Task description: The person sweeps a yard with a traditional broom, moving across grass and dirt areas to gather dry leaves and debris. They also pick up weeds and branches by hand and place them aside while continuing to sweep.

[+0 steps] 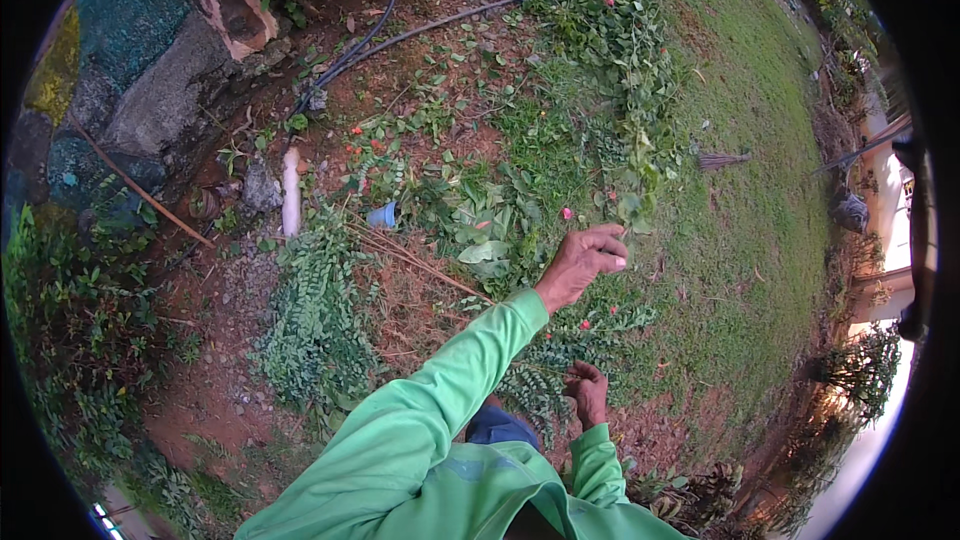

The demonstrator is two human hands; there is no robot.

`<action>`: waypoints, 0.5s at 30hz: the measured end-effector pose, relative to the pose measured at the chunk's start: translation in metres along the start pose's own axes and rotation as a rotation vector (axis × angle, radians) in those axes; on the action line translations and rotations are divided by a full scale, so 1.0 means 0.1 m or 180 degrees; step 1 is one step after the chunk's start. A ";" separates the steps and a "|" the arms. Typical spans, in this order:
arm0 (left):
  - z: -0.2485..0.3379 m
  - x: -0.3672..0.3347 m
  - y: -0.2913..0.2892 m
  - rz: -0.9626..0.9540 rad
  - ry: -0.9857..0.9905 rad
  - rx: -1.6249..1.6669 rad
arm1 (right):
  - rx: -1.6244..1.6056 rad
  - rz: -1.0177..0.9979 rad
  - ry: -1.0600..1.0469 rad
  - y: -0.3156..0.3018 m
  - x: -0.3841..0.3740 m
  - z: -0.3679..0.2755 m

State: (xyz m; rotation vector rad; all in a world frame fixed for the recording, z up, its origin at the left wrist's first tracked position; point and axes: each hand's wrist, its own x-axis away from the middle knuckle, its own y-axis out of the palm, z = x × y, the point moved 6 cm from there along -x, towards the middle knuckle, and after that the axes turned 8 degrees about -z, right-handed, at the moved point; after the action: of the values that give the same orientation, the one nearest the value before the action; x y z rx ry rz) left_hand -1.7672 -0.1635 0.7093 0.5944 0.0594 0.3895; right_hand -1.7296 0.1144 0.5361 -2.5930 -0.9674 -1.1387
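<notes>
My left hand (583,262) reaches forward on a long green sleeve, its fingers pinched on a leafy green stem (628,212) from the pile of cut branches (600,50). The pile has small red flowers and spreads across the ground ahead. My right hand (587,392) hangs lower and nearer my body, fingers curled over low fern-like plants (560,345) with red blossoms. Whether it grips anything is hidden.
A painted stone wall (120,60) stands at the upper left, with black hoses (370,35) running along bare red soil. A white pipe stub (291,190) and a small blue cup (383,214) lie nearby. Lawn (760,240) with a broom (722,160) on it lies to the right.
</notes>
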 end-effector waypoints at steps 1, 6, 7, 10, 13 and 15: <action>-0.21 0.19 0.00 -0.0030 -0.0270 0.0740 | 0.0061 0.0020 -0.0099 -0.03 -0.03 -0.16; -0.76 1.06 -0.09 0.0265 -0.0416 0.2050 | 0.0738 -0.0072 0.0312 -0.33 -0.11 0.41; -0.72 1.08 -0.02 0.0205 -0.0388 0.2032 | 0.1113 -0.0005 0.0523 -0.51 -0.13 0.76; -0.33 0.99 0.18 0.0000 -0.0125 0.1814 | 0.1505 0.0097 0.1289 -0.94 0.01 1.68; 0.12 0.55 0.25 -0.0261 0.0209 0.1526 | 0.0752 0.0225 0.1958 -0.87 0.60 1.87; 0.46 0.08 0.16 -0.0362 0.0745 0.0648 | 0.0713 0.0285 0.2176 -0.89 0.76 2.04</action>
State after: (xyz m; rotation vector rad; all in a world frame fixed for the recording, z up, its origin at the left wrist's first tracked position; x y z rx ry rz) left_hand -1.7580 -0.1727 0.7571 0.7406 0.3590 0.3432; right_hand -1.6223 0.2982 0.4364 -1.8342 -0.7484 -1.6154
